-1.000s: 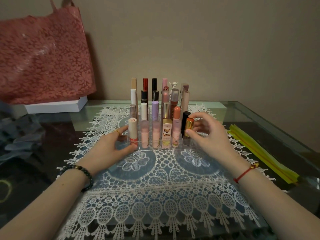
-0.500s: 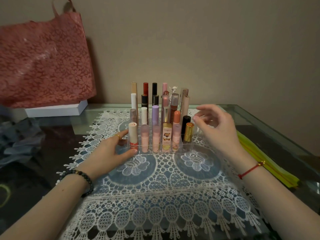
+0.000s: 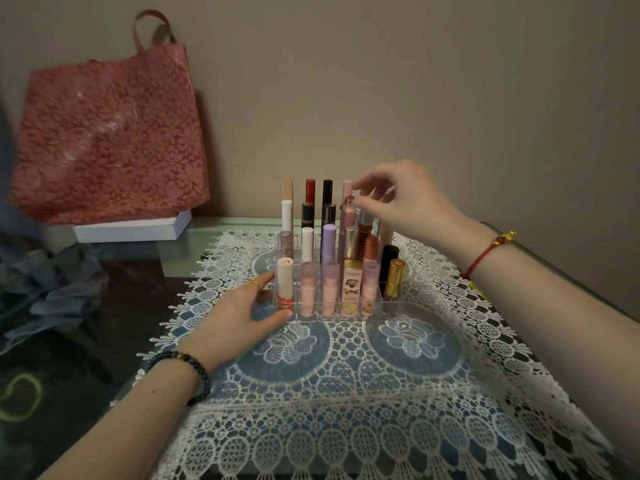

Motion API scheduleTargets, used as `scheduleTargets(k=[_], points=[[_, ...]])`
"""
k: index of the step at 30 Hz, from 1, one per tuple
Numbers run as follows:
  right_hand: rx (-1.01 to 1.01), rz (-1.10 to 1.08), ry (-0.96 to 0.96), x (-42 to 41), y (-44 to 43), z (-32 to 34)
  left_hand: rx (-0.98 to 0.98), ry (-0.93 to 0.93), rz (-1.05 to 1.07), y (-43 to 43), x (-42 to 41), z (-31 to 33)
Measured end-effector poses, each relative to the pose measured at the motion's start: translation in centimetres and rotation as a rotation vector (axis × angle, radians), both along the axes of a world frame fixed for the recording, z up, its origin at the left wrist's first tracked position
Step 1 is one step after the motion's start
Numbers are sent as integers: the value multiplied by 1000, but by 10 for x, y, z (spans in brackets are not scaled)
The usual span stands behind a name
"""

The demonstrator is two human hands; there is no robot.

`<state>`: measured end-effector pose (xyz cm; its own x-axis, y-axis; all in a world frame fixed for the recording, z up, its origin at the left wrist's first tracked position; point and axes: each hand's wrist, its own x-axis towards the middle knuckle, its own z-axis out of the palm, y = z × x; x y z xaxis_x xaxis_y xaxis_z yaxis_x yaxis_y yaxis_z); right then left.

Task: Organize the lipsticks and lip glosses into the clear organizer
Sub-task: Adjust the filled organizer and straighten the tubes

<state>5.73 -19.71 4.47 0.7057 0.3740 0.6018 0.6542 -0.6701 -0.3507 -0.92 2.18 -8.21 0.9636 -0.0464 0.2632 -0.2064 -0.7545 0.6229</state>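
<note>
Clear organizer (image 3: 337,315) stands on the worktop, braced at its front corner by the left hand (image 3: 242,315), fingers spread, holding nothing. Right hand (image 3: 403,195) fingers pinch a back-row tube top; which tube cannot be told. Adjust vertically, keeping neighbouring lipsticks (image 3: 394,277) undisturbed.

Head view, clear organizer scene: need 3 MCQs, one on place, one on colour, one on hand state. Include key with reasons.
1. Where does the short gold-capped lipstick stand in the clear acrylic organizer?
A. front row, right end
B. back row, left end
C. lying on the lace

2. What colour is the cord bracelet on the right wrist?
A. green
B. red
C. white

3. What is the left hand doing?
A. lifting a tube
B. resting against the organizer's left front corner
C. holding the bag

Key: 1 A, it is the last tube at the front right. 2 B, a red cord with a gold charm. 3 B, palm down on the white lace mat, thumb at the corner, nothing gripped.
</note>
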Motion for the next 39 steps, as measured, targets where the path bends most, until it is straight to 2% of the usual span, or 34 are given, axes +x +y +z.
scheduleTargets(k=[5,11,22,39], points=[[-255,-59,-77,13,13,5,2,-3,1,-1,0,1],[-366,-72,-51,17,18,5,-2,-5,-8,-1,-1,1],[-392,-40,81,19,16,15,-14,-7,-16,-2,-4,4],[-384,-20,75,19,13,15,12,-3,-10,-2,-3,3]])
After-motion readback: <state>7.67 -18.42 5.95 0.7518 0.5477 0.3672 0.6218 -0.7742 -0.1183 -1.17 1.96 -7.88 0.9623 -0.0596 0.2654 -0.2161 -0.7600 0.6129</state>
